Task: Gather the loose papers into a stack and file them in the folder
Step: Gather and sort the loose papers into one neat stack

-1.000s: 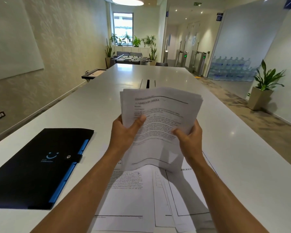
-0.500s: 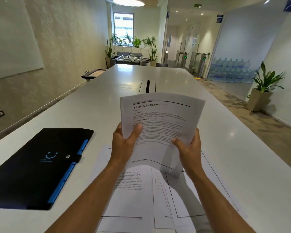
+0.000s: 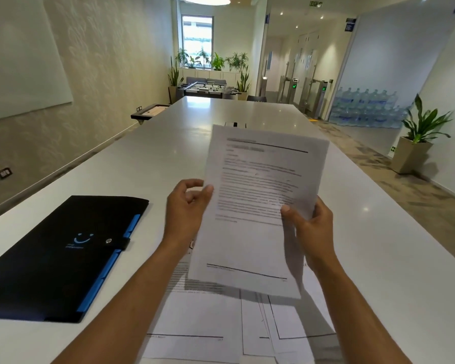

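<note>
A stack of printed papers (image 3: 258,195) is held upright above the white table (image 3: 168,158). My right hand (image 3: 309,228) grips its right edge, thumb on the front sheet. My left hand (image 3: 185,206) is at the stack's left edge with fingers curled and apart; its thumb tip only touches the edge. More loose printed sheets (image 3: 208,319) lie overlapping on the table under my forearms. A black folder (image 3: 53,258) with blue tabs and a snap strap lies shut on the table to the left.
The long white table stretches far ahead, with a cable slot (image 3: 234,124) in its middle. A wall runs along the left. To the right is carpeted floor with a potted plant (image 3: 418,137) and stacked water bottles (image 3: 365,106).
My left hand has let go of the stack's left side and opened. The stack has straightened, tilted to the right and now hangs from my right hand alone.
</note>
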### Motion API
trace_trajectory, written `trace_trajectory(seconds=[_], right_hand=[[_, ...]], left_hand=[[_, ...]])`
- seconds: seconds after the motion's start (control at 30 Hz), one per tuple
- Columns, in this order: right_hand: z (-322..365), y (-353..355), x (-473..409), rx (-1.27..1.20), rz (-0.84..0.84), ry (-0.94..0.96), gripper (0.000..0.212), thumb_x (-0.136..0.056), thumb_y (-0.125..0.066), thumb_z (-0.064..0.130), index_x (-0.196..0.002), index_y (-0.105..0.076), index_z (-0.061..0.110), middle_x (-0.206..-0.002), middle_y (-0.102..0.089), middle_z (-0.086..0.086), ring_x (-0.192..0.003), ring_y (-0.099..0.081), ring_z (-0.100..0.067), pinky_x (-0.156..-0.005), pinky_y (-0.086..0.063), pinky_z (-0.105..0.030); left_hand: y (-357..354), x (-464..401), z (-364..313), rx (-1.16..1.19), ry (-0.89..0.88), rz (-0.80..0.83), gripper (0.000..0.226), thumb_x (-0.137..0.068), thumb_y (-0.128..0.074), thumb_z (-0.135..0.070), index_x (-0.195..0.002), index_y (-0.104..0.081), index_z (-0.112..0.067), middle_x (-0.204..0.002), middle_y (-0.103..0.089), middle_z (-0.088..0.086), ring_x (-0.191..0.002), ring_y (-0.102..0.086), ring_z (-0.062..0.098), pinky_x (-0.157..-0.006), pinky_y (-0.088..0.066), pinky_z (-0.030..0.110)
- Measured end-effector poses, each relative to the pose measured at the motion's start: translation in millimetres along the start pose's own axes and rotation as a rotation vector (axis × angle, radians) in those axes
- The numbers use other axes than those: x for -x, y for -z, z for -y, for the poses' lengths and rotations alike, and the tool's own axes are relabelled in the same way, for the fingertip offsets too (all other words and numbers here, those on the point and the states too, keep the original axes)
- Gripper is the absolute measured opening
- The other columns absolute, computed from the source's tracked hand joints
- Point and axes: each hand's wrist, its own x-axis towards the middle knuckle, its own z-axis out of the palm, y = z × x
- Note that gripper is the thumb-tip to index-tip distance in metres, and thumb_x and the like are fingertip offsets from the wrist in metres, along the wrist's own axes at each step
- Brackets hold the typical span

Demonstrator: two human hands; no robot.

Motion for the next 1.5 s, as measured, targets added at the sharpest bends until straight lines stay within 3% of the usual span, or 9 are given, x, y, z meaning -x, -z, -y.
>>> trace_trajectory(seconds=[0.1, 0.23, 0.4, 0.53, 0.67, 0.9, 1.07, 1.3, 1.5], right_hand=[[-7, 17, -3, -0.055, -0.028, -0.119, 0.035, -0.085, -0.071, 0.008, -0.115, -0.061, 0.021, -0.103, -0.068, 0.011, -0.091, -0.066, -0.012, -0.063, -0.056, -0.013], [-31, 25, 6, -0.222, 0.005, -0.329, 0.040, -0.085, -0.063, -0.010, -0.121, -0.057, 0.007, -0.109, -0.067, -0.003, -0.091, -0.068, -0.017, -0.065, -0.059, -0.020], [-70, 25, 20, -0.159, 0.066, -0.478, 0.043, -0.084, -0.063, -0.012, -0.121, -0.056, 0.007, -0.113, -0.066, -0.008, -0.100, -0.064, -0.025, -0.081, -0.060, -0.032], [-88, 22, 28, 0.034, 0.126, -0.455, 0.039, -0.083, -0.066, -0.007, -0.114, -0.058, 0.016, -0.105, -0.065, 0.002, -0.092, -0.062, -0.018, -0.066, -0.058, -0.020], [-96, 22, 30, 0.278, 0.144, -0.373, 0.037, -0.084, -0.069, 0.005, -0.114, -0.056, 0.022, -0.103, -0.063, 0.003, -0.090, -0.060, -0.021, -0.071, -0.054, -0.022], [-99, 23, 33, 0.329, 0.144, -0.326, 0.036, -0.085, -0.069, 0.008, -0.117, -0.058, 0.017, -0.108, -0.064, -0.002, -0.095, -0.062, -0.025, -0.071, -0.055, -0.023], [-97, 22, 33, 0.370, 0.143, -0.296, 0.032, -0.086, -0.069, 0.008, -0.114, -0.057, 0.019, -0.101, -0.062, 0.005, -0.086, -0.060, -0.016, -0.058, -0.050, -0.009], [-99, 23, 32, 0.285, 0.140, -0.320, 0.032, -0.085, -0.070, 0.006, -0.110, -0.057, 0.022, -0.097, -0.063, 0.011, -0.084, -0.061, -0.008, -0.065, -0.056, -0.017], [-87, 25, 25, -0.302, 0.105, -0.493, 0.039, -0.087, -0.059, -0.013, -0.116, -0.061, 0.013, -0.115, -0.071, -0.011, -0.104, -0.069, -0.030, -0.088, -0.057, -0.043]], left_hand=[[21, -3, 12, -0.331, 0.000, -0.146, 0.018, -0.086, -0.070, -0.031, -0.100, -0.058, -0.026, -0.093, -0.069, -0.005, -0.088, -0.068, 0.015, -0.076, -0.055, 0.033], [47, 11, 34, -1.023, 0.221, -0.032, 0.063, -0.080, -0.070, -0.048, -0.132, -0.044, -0.024, -0.137, -0.046, 0.009, -0.125, -0.044, 0.032, -0.096, -0.041, 0.052], [55, 37, 50, -1.250, 0.438, 0.112, 0.097, -0.073, -0.063, -0.069, -0.148, -0.021, -0.024, -0.150, -0.030, 0.015, -0.136, -0.028, 0.037, -0.103, -0.030, 0.057], [52, 44, 53, -1.353, 0.449, 0.159, 0.106, -0.070, -0.062, -0.072, -0.151, -0.012, -0.024, -0.145, -0.032, 0.020, -0.132, -0.033, 0.039, -0.102, -0.031, 0.054], [50, 36, 51, -1.349, 0.464, 0.191, 0.114, -0.067, -0.070, -0.067, -0.152, -0.008, -0.022, -0.144, -0.032, 0.023, -0.130, -0.035, 0.040, -0.101, -0.035, 0.053], [61, 22, 58, -1.291, 0.488, 0.167, 0.121, -0.057, -0.080, -0.063, -0.149, -0.010, -0.026, -0.134, -0.039, 0.024, -0.123, -0.041, 0.040, -0.093, -0.042, 0.051], [73, 13, 60, -1.126, 0.481, 0.144, 0.121, -0.055, -0.088, -0.047, -0.147, -0.014, -0.022, -0.128, -0.046, 0.024, -0.109, -0.054, 0.039, -0.087, -0.047, 0.046], [75, 12, 63, -0.728, 0.487, 0.115, 0.061, -0.068, -0.086, -0.019, -0.118, -0.053, -0.010, -0.111, -0.066, 0.010, -0.099, -0.062, 0.029, -0.086, -0.054, 0.049], [85, 3, 27, -0.132, 0.391, 0.183, 0.039, -0.081, -0.069, 0.006, -0.118, -0.063, -0.006, -0.104, -0.073, 0.018, -0.090, -0.072, 0.031, -0.070, -0.060, 0.041]])
